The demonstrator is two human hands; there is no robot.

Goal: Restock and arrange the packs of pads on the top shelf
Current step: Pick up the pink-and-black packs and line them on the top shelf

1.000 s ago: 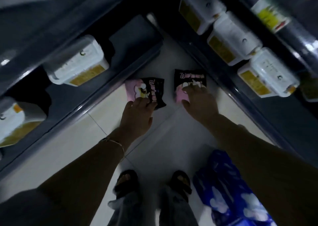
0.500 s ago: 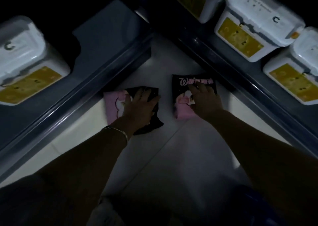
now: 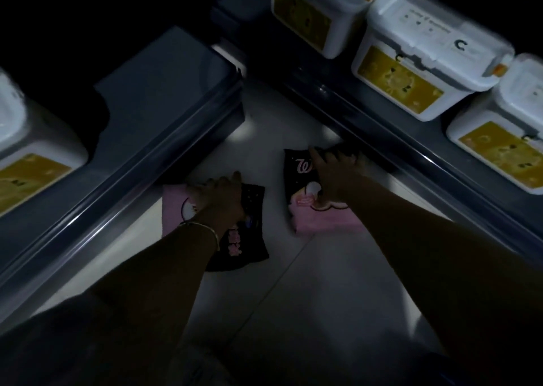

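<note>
Two pink-and-black packs of pads lie on the pale floor tiles between two low shelves. My left hand (image 3: 220, 199) lies over the left pack (image 3: 249, 238), its fingers curled around the pack's pink end. My right hand (image 3: 335, 177) grips the right pack (image 3: 323, 222), with the fingers hooked over its black far edge and the thumb against the near side. Both packs touch the floor. The light is dim, and the top shelf is out of view.
A dark bottom shelf (image 3: 164, 127) runs along the left with a white tub (image 3: 26, 162) on it. The right shelf (image 3: 411, 156) carries a row of white tubs with yellow labels (image 3: 417, 59). Floor tiles (image 3: 293, 312) stretch toward me between my forearms.
The view has dropped closer to the floor. Both hands have closed further around their packs, the right hand's fingers now reaching over the far edge. My feet and the blue pack are out of sight.
</note>
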